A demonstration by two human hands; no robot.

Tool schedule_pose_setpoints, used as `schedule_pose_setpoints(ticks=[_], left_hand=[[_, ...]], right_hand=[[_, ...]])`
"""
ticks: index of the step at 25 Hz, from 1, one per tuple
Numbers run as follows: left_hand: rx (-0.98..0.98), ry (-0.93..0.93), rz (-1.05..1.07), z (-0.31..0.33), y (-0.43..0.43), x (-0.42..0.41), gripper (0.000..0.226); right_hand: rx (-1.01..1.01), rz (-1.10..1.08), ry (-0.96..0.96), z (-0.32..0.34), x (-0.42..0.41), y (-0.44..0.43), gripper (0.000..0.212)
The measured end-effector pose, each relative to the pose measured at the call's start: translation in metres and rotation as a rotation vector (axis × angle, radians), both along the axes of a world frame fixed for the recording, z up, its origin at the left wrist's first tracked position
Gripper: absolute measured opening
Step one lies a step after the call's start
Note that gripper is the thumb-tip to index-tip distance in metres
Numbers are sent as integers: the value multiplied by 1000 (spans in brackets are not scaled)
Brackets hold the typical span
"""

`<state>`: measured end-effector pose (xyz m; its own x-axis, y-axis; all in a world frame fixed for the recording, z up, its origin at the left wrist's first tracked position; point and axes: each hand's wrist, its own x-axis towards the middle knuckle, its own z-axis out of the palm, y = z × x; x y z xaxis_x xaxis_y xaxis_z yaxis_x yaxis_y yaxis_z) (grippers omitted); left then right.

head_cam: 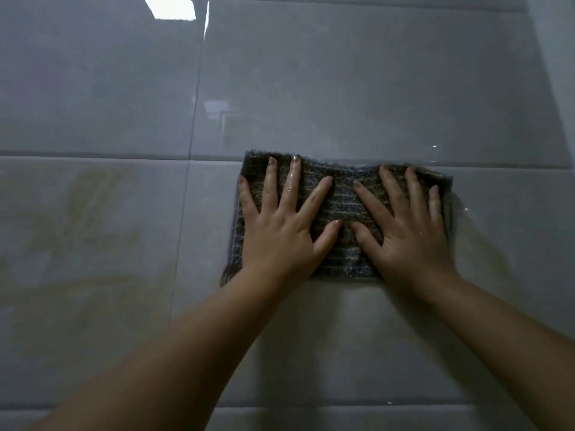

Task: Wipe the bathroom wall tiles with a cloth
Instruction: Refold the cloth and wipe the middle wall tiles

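A dark grey striped cloth (341,209) lies flat against the glossy pale grey wall tiles (342,88), just below a horizontal grout line. My left hand (281,225) presses on the cloth's left half with fingers spread and straight. My right hand (407,228) presses on its right half the same way, thumbs nearly meeting in the middle. The cloth's lower left corner sticks out under my left wrist. Both hands look wet.
Brownish smears mark the tile (81,231) to the left of the cloth. A vertical grout line (193,126) runs left of my hands. The wall meets another surface at a corner on the far right (557,88). A light reflection glares at top left (169,7).
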<state>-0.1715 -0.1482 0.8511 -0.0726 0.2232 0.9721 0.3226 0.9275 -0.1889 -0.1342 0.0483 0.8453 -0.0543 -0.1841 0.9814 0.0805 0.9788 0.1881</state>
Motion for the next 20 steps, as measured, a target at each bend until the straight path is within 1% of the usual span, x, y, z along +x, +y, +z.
schedule_pose_setpoints(ticks=[3, 4, 6, 9, 11, 14, 17, 18, 20], left_hand=[[-54, 31, -25, -43, 24, 3, 67], [-59, 33, -16, -48, 29, 5, 67], [-65, 16, -1, -32, 39, 9, 68], [-2, -49, -1, 21, 73, 17, 67], [31, -79, -4, 35, 103, 23, 67], [-41, -73, -20, 2, 130, 30, 66], [-94, -29, 4, -36, 130, 29, 67], [-102, -27, 13, -35, 130, 29, 68], [-107, -36, 8, -11, 139, 30, 67]], right_hand=[[49, -6, 3, -48, 5, 26, 60], [86, -11, -7, -52, 6, 33, 60], [106, -27, -24, -30, 7, 47, 61], [-45, -37, -44, 20, 11, 66, 66], [-111, -25, -40, 27, 14, 83, 66], [-127, -17, -1, -11, 20, 107, 64], [-47, -53, -31, -52, 25, 127, 61], [-33, -66, -50, -50, 27, 132, 61], [-97, -57, -89, -18, 31, 134, 65]])
